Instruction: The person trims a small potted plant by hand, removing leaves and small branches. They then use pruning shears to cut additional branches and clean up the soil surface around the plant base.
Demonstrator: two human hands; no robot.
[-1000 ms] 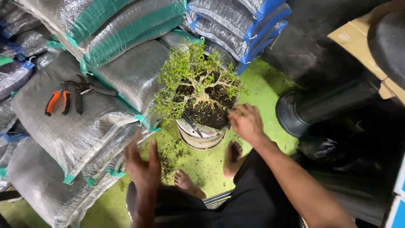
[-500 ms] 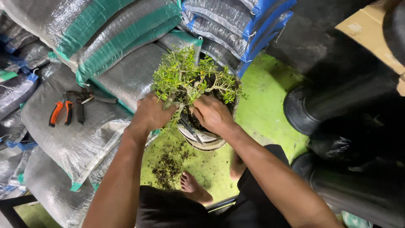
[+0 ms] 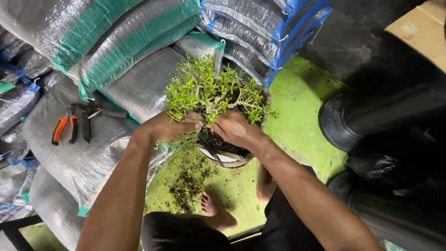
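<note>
At far left, orange-handled pliers (image 3: 64, 128) and dark-handled cutters (image 3: 88, 122) lie unused on a grey woven sack (image 3: 88, 158). One second ago the left hand (image 3: 167, 126) hung open over the green floor (image 3: 302, 121); it has since risen to the small-leaved green shrub (image 3: 209, 90) and now cups the foliage, fingers loosely curled around stems. The shrub stands in a round pale pot (image 3: 227, 160) on the floor, against the sacks. The right hand (image 3: 237, 129) has moved inward from the pot's edge; its grip closes partly over the trunk base. Both forearms converge, wrists bent down. Judgement: work on the plant has resumed.
</note>
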